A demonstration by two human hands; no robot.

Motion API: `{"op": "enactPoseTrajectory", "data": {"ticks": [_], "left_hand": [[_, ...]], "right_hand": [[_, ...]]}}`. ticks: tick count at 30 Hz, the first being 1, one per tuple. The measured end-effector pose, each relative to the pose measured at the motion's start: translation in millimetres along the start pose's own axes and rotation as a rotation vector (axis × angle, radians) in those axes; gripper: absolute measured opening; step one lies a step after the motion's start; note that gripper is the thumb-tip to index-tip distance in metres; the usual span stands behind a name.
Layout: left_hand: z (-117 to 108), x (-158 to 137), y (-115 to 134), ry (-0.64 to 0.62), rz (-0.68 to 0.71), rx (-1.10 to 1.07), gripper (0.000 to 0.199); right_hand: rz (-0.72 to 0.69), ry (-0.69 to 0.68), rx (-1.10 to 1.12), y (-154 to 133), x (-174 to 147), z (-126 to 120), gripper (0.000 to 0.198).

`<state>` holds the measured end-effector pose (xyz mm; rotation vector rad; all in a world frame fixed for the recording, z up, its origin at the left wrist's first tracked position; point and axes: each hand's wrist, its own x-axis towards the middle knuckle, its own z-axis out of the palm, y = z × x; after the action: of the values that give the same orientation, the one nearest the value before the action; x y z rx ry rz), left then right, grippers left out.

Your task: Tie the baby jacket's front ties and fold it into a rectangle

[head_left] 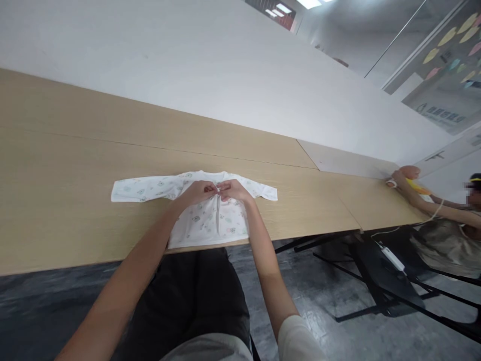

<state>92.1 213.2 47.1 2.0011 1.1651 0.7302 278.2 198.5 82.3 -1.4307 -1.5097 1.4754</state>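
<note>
A small white baby shirt [199, 220] with a scattered print lies flat on the wooden table [75, 210], both long sleeves spread out to the sides. My left hand [203, 191] pinches the front opening just below the neckline. Right beside it, my right hand [232, 190] pinches the same spot from the other side, and the fingertips of both hands nearly meet. Whatever small fastening may lie between the fingers is hidden. Below the hands, the front seam runs down to the hem at the table's near edge.
A white wall [188, 65] borders the table's far side. At the far right another person's arm [417, 198] reaches to a doll [410, 173] in yellow clothing. A black folding chair [383, 281] holds a white power strip [393, 259] with a cable.
</note>
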Motion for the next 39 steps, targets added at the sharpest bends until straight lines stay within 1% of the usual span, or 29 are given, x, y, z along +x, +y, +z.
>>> {"op": "enactPoseTrajectory", "data": {"ticks": [3, 6, 10, 15, 17, 21, 24, 28, 33, 36, 39], "left_hand": [[-0.8, 0.1, -0.2, 0.006, 0.002, -0.011, 0.035], [-1.9, 0.2, -0.6, 0.015, -0.004, -0.018, 0.034], [-3.1, -0.2, -1.2, 0.02, -0.021, -0.016, 0.029], [-5.2, -1.0, 0.9, 0.001, -0.042, -0.003, 0.025], [-5.6, -1.5, 2.5, 0.003, -0.058, -0.017, 0.025], [-5.9, -3.0, 5.9, 0.038, -0.139, -0.06, 0.024], [-7.1, -4.2, 8.0, 0.045, -0.187, -0.077, 0.028], [-7.4, -4.4, 8.5, 0.048, -0.188, -0.028, 0.029], [-4.9, -3.7, 6.6, 0.057, -0.152, -0.039, 0.023], [-4.8, -3.6, 6.2, 0.075, -0.186, -0.052, 0.023], [-5.8, -3.6, 5.1, 0.088, -0.227, -0.077, 0.026]], "right_hand": [[0.006, 0.003, 0.069, -0.6, -1.5, -0.8, 0.034], [0.014, 0.028, 0.111, -1.5, -2.8, -0.6, 0.039], [0.014, 0.038, 0.129, -2.8, -3.8, 0.2, 0.039], [0.001, -0.043, 0.14, -0.1, -1.2, -2.5, 0.039], [0.001, -0.049, 0.129, 2.9, 2.1, -2.4, 0.039], [0.006, -0.016, 0.111, 7.7, 7.7, 2.7, 0.035], [-0.02, 0.01, 0.084, 8.2, 7.9, 7.3, 0.034], [-0.02, 0.045, 0.042, 7.8, 7.9, 10.5, 0.034], [0.048, 0.06, 0.054, 7.0, 10.6, 10.5, 0.033], [0.072, 0.052, 0.076, 6.3, 11.1, 9.4, 0.031], [0.061, 0.063, 0.104, 7.2, 11.6, 8.3, 0.03]]}}
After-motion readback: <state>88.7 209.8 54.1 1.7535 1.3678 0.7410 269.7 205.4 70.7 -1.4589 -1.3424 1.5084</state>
